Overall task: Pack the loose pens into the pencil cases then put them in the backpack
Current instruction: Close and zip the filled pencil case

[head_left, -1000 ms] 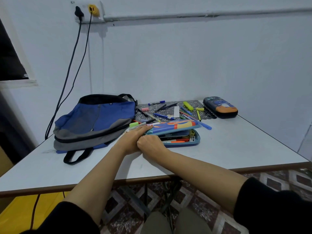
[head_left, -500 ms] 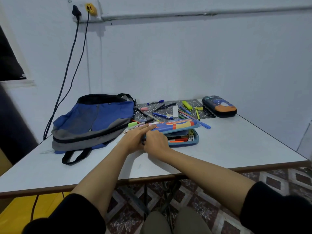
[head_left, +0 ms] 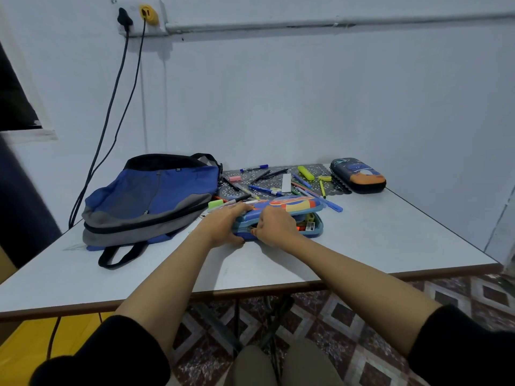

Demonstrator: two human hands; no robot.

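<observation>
A blue pencil case (head_left: 292, 205) with an orange and red lid lies mid-table, its right end gaping over pens inside. My left hand (head_left: 223, 224) grips its left end, fingers over the lid, thumb under the front corner. My right hand (head_left: 274, 225) pinches at the front edge by the zip. Several loose pens (head_left: 278, 185) and highlighters lie behind it on a patterned mat. A second, dark pencil case (head_left: 358, 175) sits shut at the far right. The blue and grey backpack (head_left: 150, 196) lies flat to the left.
The white table (head_left: 390, 240) stands against a pale wall, its right edge running diagonally. Two cables (head_left: 117, 107) hang from a wall socket down behind the backpack. The backpack's black strap (head_left: 117, 256) loops toward the front edge. A tiled floor shows below.
My right hand has slid rightward along the case's front edge, and the lid has dropped lower at the left end. My left hand has shifted slightly further onto the lid.
</observation>
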